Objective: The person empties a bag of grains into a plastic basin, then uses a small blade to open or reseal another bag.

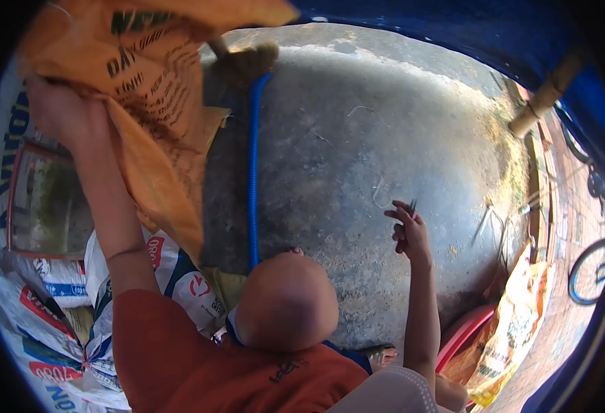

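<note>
At the upper left, my left hand (68, 113) is closed on the edge of an orange printed sack (161, 103), which hangs upright and partly covers the fingers. Over the concrete floor, my right hand (412, 234) is raised with its fingers curled. A small thin dark piece (413, 205) sticks up from between those fingers, too small to name. My bent knee (288, 303) is low in the middle, apart from both hands.
White printed sacks (61, 330) lie at the lower left, under a framed pane (47, 199). A blue ribbed pole (253, 172) lies on the floor (330, 165). To the right are a red basin (464, 334), another orange-white sack (516, 323), a bamboo pole (547, 96) and a bicycle wheel (574, 275).
</note>
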The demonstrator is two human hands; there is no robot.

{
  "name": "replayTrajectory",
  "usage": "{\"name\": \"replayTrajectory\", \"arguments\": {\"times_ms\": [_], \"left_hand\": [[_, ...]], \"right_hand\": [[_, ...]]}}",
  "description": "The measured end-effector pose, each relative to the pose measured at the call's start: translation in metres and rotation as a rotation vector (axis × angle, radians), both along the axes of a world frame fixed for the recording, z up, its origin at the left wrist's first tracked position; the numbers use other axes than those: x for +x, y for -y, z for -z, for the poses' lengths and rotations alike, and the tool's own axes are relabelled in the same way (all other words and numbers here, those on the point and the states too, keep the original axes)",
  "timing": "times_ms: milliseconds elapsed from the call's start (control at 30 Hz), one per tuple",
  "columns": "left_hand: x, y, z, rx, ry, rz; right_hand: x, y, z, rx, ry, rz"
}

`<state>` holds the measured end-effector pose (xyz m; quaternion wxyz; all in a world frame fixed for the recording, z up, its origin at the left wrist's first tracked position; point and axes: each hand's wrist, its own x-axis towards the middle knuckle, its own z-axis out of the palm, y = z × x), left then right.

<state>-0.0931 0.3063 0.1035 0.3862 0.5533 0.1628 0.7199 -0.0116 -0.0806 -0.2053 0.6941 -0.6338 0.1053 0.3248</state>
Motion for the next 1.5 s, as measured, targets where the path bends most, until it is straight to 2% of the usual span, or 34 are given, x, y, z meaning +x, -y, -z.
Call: {"name": "replayTrajectory", "arguments": {"times_ms": [100,200,267,333,400,467,533,600,633,700,733,767,800,833,900,933,1000,1067,1100,1133,1200,1333,1400,1433,1467,1500], "left_hand": [[0.041,0.016,-0.012,-0.137,0.047,0.262],[0.104,0.036,0.024,-0.289,0.048,0.695],[0.124,0.093,0.05,-0.374,0.013,0.765],[0.135,0.143,0.07,-0.304,-0.015,1.005],[0.139,0.19,0.084,-0.139,-0.316,1.113],[0.137,0.235,0.091,0.5,-0.62,1.292],[0.14,0.275,0.117,0.204,-0.474,1.748],[0.146,0.274,0.141,0.436,-0.651,1.635],[0.151,0.267,0.159,0.535,-0.744,1.575],[0.158,0.247,0.219,0.465,-0.992,1.489],[0.161,0.232,0.261,0.423,-1.227,1.397],[0.161,0.215,0.302,0.374,-1.455,1.283],[0.158,0.199,0.335,0.379,-1.609,1.216],[0.152,0.189,0.36,0.377,-1.766,1.137],[0.145,0.18,0.38,0.318,-1.874,1.083],[0.144,0.175,0.388,0.26,-1.962,1.017],[0.147,0.171,0.388,0.215,-1.921,1.005],[0.154,0.168,0.383,0.44,-1.989,0.912],[0.154,0.166,0.379,0.442,-1.984,0.917],[0.153,0.164,0.374,0.439,-1.995,0.94],[0.143,0.159,0.373,0.442,-2.004,0.971],[0.076,0.124,0.391,0.256,-1.815,1.228],[0.041,0.101,0.417,0.112,-1.681,1.409],[0.027,0.097,0.412,0.152,-1.7,1.412],[0.018,0.096,0.4,0.189,-1.717,1.409],[0.015,0.099,0.389,0.093,-1.756,1.48]], "right_hand": [[0.0,0.002,-0.008,0.095,0.015,-0.01],[0.001,0.012,-0.015,0.071,0.057,0.033],[0.001,0.026,-0.016,0.054,0.058,0.108],[0.0,0.039,-0.02,0.085,0.058,0.127],[-0.003,0.049,-0.027,0.144,0.053,0.225],[0.002,0.07,-0.03,0.207,0.056,0.301],[0.012,0.095,-0.024,0.479,0.004,0.464],[0.011,0.12,-0.009,0.427,0.187,0.742],[0.011,0.148,-0.002,0.078,0.058,0.628],[0.002,0.167,0.021,0.004,-0.128,0.681],[-0.008,0.17,0.031,0.02,-0.195,0.715],[-0.019,0.172,0.042,0.123,-0.133,0.767],[-0.019,0.176,0.045,0.122,-0.137,0.779],[-0.021,0.178,0.049,0.075,-0.144,0.811],[-0.019,0.179,0.046,-0.057,-0.125,0.829],[-0.018,0.184,0.051,-0.035,-0.043,0.812],[-0.017,0.187,0.038,-0.083,-0.041,0.802],[-0.017,0.182,0.035,0.004,-0.062,0.884],[-0.017,0.182,0.035,0.124,-0.07,0.902],[-0.015,0.185,0.034,0.242,-0.075,0.919],[-0.009,0.182,0.028,0.254,-0.041,0.853],[0.012,0.178,0.022,0.307,0.022,0.772],[0.02,0.169,0.008,0.121,-0.03,1.019],[0.022,0.17,0.015,0.06,0.009,1.057],[0.02,0.167,0.019,0.06,0.005,1.055],[0.017,0.162,0.023,-0.134,0.101,0.883]]}}
